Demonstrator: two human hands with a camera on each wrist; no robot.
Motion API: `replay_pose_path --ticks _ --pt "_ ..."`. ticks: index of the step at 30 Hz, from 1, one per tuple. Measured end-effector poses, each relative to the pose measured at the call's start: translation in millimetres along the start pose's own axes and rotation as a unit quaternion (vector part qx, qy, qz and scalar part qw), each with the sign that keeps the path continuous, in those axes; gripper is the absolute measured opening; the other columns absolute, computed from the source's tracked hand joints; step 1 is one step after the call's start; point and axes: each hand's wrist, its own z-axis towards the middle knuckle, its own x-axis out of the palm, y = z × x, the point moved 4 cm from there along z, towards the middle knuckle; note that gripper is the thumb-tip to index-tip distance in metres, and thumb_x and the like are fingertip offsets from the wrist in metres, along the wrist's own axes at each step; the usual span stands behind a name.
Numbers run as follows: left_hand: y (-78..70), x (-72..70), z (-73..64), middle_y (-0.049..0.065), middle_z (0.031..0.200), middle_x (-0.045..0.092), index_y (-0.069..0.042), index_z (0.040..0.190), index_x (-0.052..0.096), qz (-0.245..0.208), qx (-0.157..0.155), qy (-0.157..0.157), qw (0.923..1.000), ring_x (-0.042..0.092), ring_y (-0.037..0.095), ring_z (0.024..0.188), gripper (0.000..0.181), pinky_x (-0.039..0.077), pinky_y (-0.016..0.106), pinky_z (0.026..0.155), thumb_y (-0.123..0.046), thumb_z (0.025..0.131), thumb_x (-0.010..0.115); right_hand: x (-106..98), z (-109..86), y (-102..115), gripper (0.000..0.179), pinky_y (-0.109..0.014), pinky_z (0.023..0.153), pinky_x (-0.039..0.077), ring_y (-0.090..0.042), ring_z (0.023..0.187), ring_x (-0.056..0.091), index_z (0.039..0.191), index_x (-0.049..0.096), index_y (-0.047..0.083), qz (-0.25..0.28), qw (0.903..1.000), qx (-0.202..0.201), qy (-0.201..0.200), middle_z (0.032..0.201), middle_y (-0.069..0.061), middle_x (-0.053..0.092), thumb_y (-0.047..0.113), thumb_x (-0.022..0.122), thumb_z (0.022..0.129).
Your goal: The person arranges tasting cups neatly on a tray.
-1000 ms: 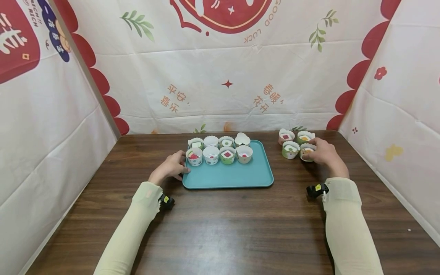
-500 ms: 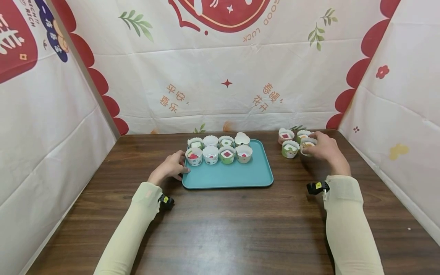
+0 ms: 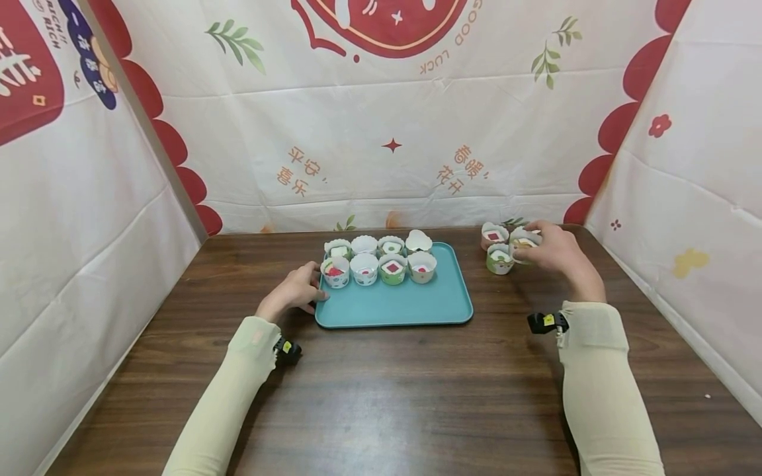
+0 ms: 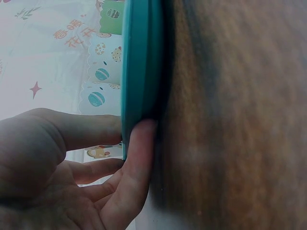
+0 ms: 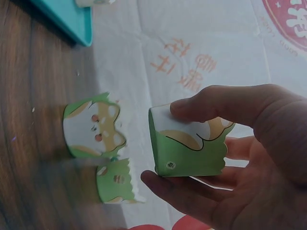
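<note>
My right hand [image 3: 558, 248] holds a green paper baking cup [image 5: 192, 148] with an animal print, its thumb on one side and fingers on the other. In the right wrist view the cup is tilted and raised off the table. Beside it stand two more green paper cups, one with an animal face [image 5: 93, 127] and one smaller in view [image 5: 115, 181]. My left hand [image 3: 296, 287] grips the left edge of a teal tray [image 3: 395, 307], thumb at the rim and a fingertip low against its outer wall. Two rows of paper cups [image 3: 393, 270] stand along the tray's back.
A pink cup [image 3: 495, 236] and a green cup [image 3: 499, 259] with small coloured pieces inside stand left of my right hand. The brown wooden table [image 3: 381, 396] runs up to a printed white cloth [image 3: 357, 106] behind and at both sides.
The right hand has lifted the front right cup of the group and moved it slightly back and left, over the cup behind. The left hand stays at the tray.
</note>
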Motion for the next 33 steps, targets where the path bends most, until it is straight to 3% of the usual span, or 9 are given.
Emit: replay_pose_path --ticks 10,18,25,33 --pt "0.1 0.2 -0.4 0.028 0.127 0.055 0.0 0.15 0.037 0.0 -0.001 0.002 1.0 0.066 0.032 0.098 0.063 0.065 0.036 0.067 -0.006 0.096 0.069 -1 -4.6 22 0.072 -0.058 0.092 0.047 -0.044 0.112 0.052 0.147 0.043 -0.003 0.007 0.9999 -0.006 0.014 0.131 -0.033 0.056 0.035 0.072 0.093" --pt "1.1 0.8 -1.0 0.028 0.126 0.055 0.001 0.149 0.037 0.0 0.002 0.001 1.0 0.066 0.032 0.099 0.063 0.065 0.036 0.067 -0.006 0.096 0.069 -3 -8.4 38 0.071 -0.053 0.089 0.048 -0.041 0.111 0.053 0.146 0.045 -0.006 0.014 0.9991 -0.04 0.008 0.131 -0.031 0.057 0.032 0.073 0.093" --pt "2.0 0.8 -0.9 0.027 0.126 0.056 0.0 0.15 0.038 0.0 0.002 0.001 1.0 0.066 0.032 0.099 0.062 0.065 0.036 0.067 -0.006 0.096 0.069 -2 -9.4 50 0.07 -0.061 0.094 0.048 -0.045 0.114 0.053 0.145 0.045 -0.008 0.005 0.9983 -0.057 0.012 0.131 -0.033 0.056 0.03 0.072 0.093" --pt "0.7 0.7 1.7 0.027 0.127 0.054 0.0 0.149 0.037 0.001 -0.002 0.001 1.0 0.066 0.032 0.101 0.062 0.065 0.036 0.068 -0.007 0.096 0.07 1 -9.1 61 0.063 -0.052 0.087 0.049 -0.04 0.105 0.057 0.14 0.052 -0.006 0.007 0.9973 -0.073 0.005 0.121 -0.03 0.061 0.027 0.075 0.091"
